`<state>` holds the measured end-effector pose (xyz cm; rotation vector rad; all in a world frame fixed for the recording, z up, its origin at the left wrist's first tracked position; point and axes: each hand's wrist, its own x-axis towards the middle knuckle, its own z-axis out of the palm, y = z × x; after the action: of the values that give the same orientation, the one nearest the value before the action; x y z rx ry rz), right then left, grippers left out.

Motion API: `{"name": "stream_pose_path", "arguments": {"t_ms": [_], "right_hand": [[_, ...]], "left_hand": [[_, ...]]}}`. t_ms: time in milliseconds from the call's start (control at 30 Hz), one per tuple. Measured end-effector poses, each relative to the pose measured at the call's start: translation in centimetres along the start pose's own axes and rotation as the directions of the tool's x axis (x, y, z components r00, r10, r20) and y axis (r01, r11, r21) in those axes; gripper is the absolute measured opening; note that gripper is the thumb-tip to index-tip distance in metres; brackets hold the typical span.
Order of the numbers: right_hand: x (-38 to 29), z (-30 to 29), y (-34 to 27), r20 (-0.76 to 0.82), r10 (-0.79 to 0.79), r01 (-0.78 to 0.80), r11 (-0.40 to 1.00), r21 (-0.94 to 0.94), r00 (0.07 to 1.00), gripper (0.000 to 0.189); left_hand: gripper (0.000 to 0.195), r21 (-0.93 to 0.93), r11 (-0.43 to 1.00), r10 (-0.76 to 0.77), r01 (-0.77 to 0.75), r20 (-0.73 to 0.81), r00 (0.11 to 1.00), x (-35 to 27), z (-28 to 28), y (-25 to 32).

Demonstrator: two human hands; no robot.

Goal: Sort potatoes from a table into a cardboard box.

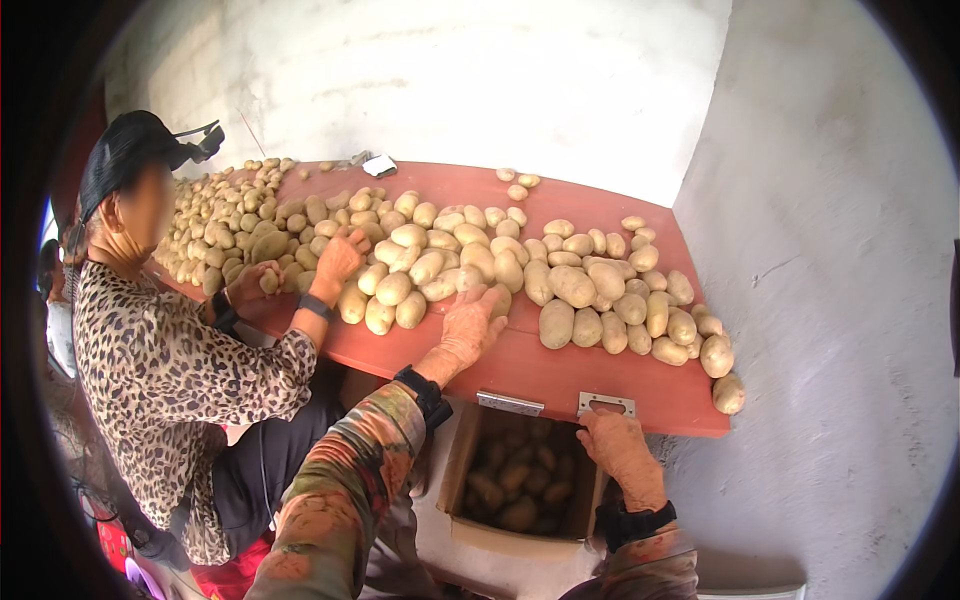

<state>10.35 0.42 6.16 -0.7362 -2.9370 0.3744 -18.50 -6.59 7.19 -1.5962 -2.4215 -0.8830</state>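
Observation:
My left hand (pixel 472 322) reaches over the red table (pixel 450 352) and touches potatoes at the near edge of the middle pile (pixel 450 255); its fingertips are partly hidden among them. Along the table's front edge, my right hand (pixel 619 450) is at a metal plate with an oblong opening (pixel 606 405). Its fingers are bent at the plate, and whether they hold anything cannot be made out. A second pile of potatoes (pixel 607 292) lies to the right. Below the edge, between my forearms, an open cardboard box (pixel 491 534) contains more potatoes (pixel 517 480).
A co-worker in a leopard-print top (pixel 180 360) sits close on my left, both hands at the potatoes. Smaller potatoes (pixel 225 217) cover the table's far left. A metal hinge (pixel 510 403) is on the front edge. A grey wall (pixel 817 300) bounds the right end.

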Motion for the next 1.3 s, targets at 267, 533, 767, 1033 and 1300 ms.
{"name": "stream_pose_path", "arguments": {"t_ms": [267,533,767,1033,1300], "right_hand": [[1.6,0.8,-0.3,0.016,-0.005,0.004,0.999,0.042,1.000,0.017],[2.0,1.7,0.1,0.012,-0.022,0.022,0.998,0.056,1.000,0.018],[1.7,1.9,0.5,0.006,0.002,-0.002,0.998,0.063,1.000,0.016],[2.5,1.5,1.0,-0.004,0.012,-0.011,0.995,0.095,1.000,0.013],[2.5,1.7,1.0,-0.011,0.017,-0.015,0.994,0.111,1.000,0.015]], "left_hand": [[0.038,0.164,0.986,-0.033,0.023,0.056,0.998,1.4,4.1,-2.3],[0.048,0.104,0.990,-0.095,0.095,-0.003,0.995,2.0,5.2,-3.6],[0.058,-0.201,0.909,-0.307,0.364,0.268,0.913,1.8,2.8,-4.3],[0.053,-0.652,0.407,0.008,0.640,0.703,0.711,0.6,-2.4,-1.2],[0.055,-0.519,0.641,0.330,0.566,0.852,0.408,-2.0,-2.3,3.7]]}}
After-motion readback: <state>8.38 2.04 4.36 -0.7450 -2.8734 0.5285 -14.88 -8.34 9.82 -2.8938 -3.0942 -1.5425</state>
